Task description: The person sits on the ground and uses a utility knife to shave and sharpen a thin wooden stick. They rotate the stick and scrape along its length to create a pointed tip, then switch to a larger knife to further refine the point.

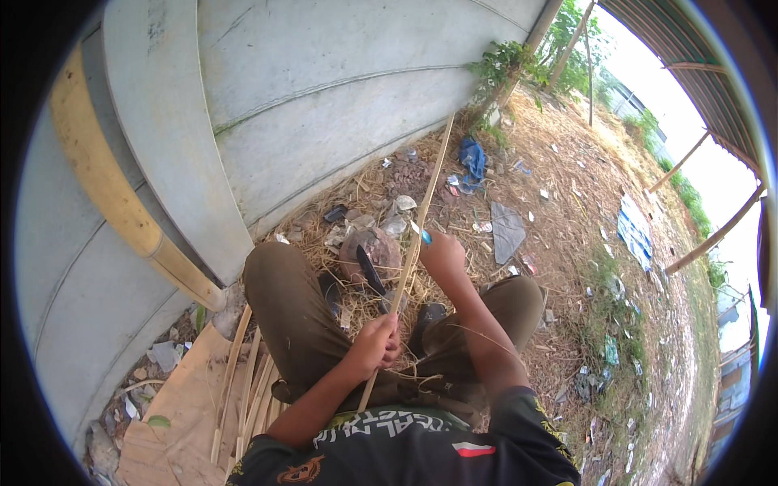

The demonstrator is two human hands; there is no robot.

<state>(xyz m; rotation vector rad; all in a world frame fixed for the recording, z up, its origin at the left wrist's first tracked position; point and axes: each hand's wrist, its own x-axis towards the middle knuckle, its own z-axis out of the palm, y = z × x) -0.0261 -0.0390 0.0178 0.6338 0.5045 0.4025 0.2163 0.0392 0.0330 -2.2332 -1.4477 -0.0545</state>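
Pale, woody and slim, probably split bamboo, the long strip slants up from the lap, its far end near the wall. From where I stand, the worry is the right hand: it's closed around a small blue tool, perhaps a cutter, right at the strip. I can't make out its edge or tell which way that faces. If it skidded along a knot or rough grain, it could run down toward the left hand, which is wrapped snugly round the same strip lower down. A strip that thin could also bend or twist, since I see only 1 hand steadying it. And the dark knife leaning against the round stone between the legs could get knocked by a slipping foot.

As for the pose, the left forearm angles in low, its fist just above the lap. The right arm reaches farther forward past the thigh, elbow fairly straight, fist beside the strip. Between the 2 hands, a bare length of strip shows.
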